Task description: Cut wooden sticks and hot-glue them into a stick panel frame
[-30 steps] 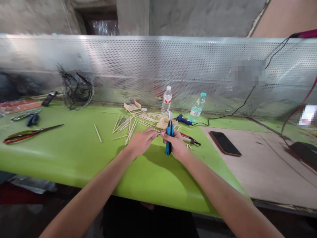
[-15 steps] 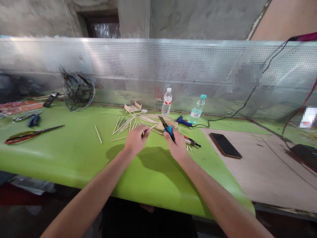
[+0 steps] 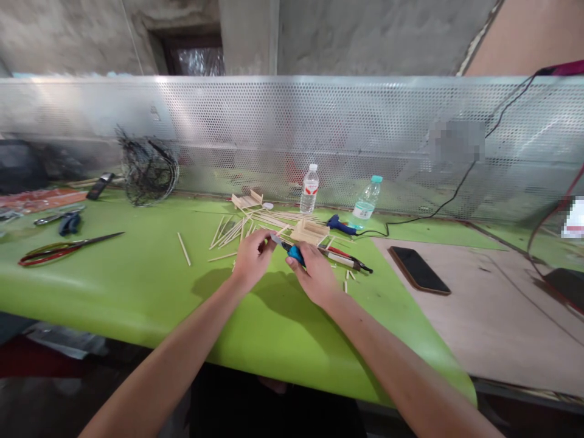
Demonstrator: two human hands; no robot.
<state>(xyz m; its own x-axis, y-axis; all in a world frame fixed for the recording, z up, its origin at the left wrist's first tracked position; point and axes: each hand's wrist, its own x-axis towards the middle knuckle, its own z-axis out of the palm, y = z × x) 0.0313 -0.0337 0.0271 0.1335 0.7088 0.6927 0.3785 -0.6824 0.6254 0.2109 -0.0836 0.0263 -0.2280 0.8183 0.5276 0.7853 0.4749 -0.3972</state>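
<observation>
My right hand point(image 3: 316, 274) is wrapped round the blue grip of a utility knife point(image 3: 295, 253). The blade points left and meets the fingertips of my left hand point(image 3: 250, 257). Those fingers are pinched on a thin wooden stick point(image 3: 283, 230), of which only a short length shows past the blade. Beyond both hands lies a spread of loose wooden sticks point(image 3: 235, 232). A small tray-like piece built from sticks point(image 3: 311, 230) sits just past my right hand, and a similar stick piece point(image 3: 247, 199) stands farther back.
A blue glue gun point(image 3: 341, 225) with a cable, two plastic bottles point(image 3: 309, 190) and a phone point(image 3: 418, 270) are at the back and right. Scissors point(image 3: 68, 246), pliers point(image 3: 70, 223) and a wire bundle point(image 3: 148, 170) lie left. A perforated metal panel point(image 3: 255, 121) closes off the back.
The knife has swung from pointing up and away to pointing left, and its blade has come down to my left fingertips. My left hand stays nearly in place.
</observation>
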